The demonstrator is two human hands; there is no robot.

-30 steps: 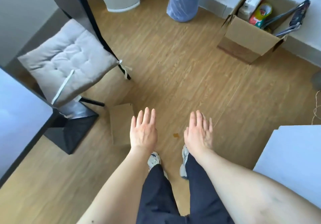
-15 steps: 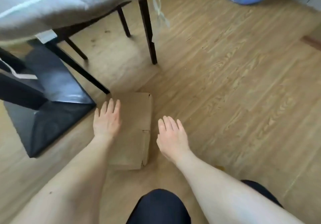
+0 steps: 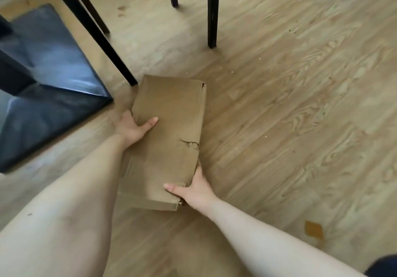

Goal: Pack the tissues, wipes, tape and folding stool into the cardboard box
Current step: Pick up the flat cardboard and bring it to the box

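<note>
Brown cardboard is what both hands are on right now: a flat, closed cardboard box lying on the wood-look floor. The left hand grips the box's left long edge about halfway up, thumb laid across the top face and the other fingers tucked out of sight along the side. The right hand has the near right corner, thumb pressed flat on the top and the rest of the fingers wrapped around the right edge. So both hands are closed on the box, one on each side. Can't tell whether it's lifted off the floor or just resting there. The top face has a small ragged tear near the right edge, and the far right corner looks a bit split too. Just past the box's far left corner, a black chair leg comes down at a slant, with more dark legs further back. To the left there's a glossy black base, close to the box but not touching. A small brown scrap sits on the floor off to the right of the right forearm.
</note>
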